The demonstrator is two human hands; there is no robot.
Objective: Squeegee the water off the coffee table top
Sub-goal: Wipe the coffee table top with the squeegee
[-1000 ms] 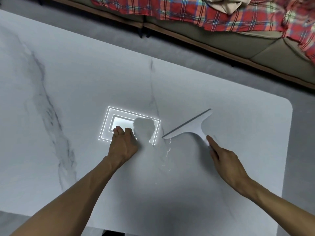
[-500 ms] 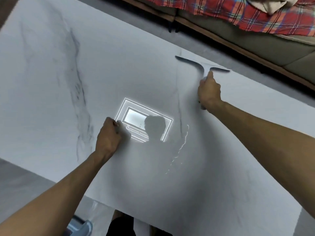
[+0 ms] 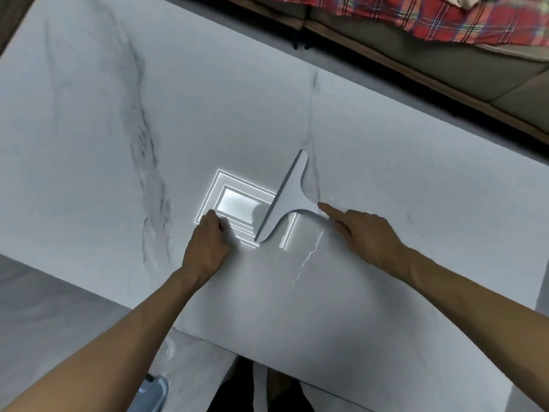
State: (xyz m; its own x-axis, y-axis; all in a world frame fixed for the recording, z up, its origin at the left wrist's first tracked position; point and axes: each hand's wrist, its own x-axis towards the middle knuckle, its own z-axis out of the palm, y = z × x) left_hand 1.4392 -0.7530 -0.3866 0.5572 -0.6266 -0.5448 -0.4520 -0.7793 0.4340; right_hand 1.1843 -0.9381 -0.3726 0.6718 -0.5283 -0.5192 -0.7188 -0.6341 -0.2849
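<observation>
**Squeegee drawn back from far edge to mid-table, with one streak left**

Pulled in from the far edge, where it lay half a second ago, a white T-shaped plastic squeegee (image 3: 286, 200) now sits near the middle of the grey-veined white marble-look coffee table top (image 3: 89, 138). It partly covers the bright rectangular reflection of a ceiling light (image 3: 234, 203). The person's right hand (image 3: 367, 230) grips the handle, index finger laid straight along it and the other fingers curled around. The left hand (image 3: 208, 242) is a closed fist holding nothing, knuckles resting on the top just left of the blade's near end.

The blade's long axis runs diagonally, far end tilted right and near end left. Its dark rubber edge faces left, and the handle points right, into the gripping hand.

The job looks partly done. A thin glinting streak of water (image 3: 309, 257) lies just right of the blade's near end, on the handle side, and runs toward the person. A few small droplets (image 3: 335, 200) sit beside the index fingertip. Elsewhere the glossy top shows no obvious pooling, though a thin film would be hard to tell. A grey sofa (image 3: 416, 60) draped with a red plaid blanket (image 3: 430, 19) stands beyond the table
</observation>
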